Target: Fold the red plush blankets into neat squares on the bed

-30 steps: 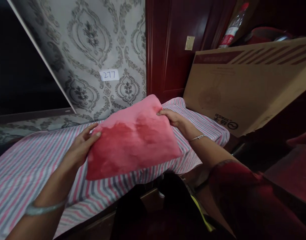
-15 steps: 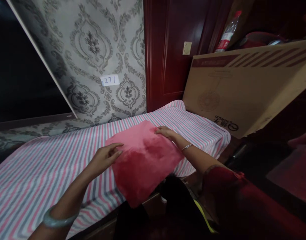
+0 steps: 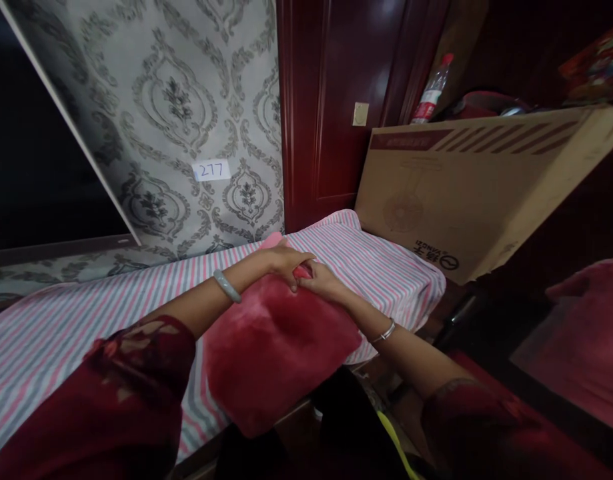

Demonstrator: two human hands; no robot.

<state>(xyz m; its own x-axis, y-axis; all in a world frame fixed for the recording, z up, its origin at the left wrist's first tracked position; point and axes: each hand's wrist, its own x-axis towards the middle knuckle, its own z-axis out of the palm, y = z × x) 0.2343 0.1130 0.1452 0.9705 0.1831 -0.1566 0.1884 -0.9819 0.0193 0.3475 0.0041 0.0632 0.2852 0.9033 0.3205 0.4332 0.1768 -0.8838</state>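
A pink plush cloth point(image 3: 266, 347) lies on the striped sheet point(image 3: 61, 327), its near part hanging over the front edge. My left hand point(image 3: 286, 261) reaches across it and lies on its far edge, fingers curled down onto the fabric. My right hand point(image 3: 322, 280) meets it there, fingers pinched on the same far edge. The two hands touch each other. A pale bangle sits on my left wrist and a thin silver one on my right.
A large cardboard box point(image 3: 466, 187) leans at the right end of the sheet. A dark red door point(image 3: 336, 100) stands behind, patterned wallpaper with a "277" label point(image 3: 211, 170) to its left. A plastic bottle point(image 3: 430, 90) stands behind the box. More pink fabric point(image 3: 581, 333) lies at right.
The cloth came down from being held up and now lies flat on the sheet. My left hand has moved right across it to join my right hand at the far edge.
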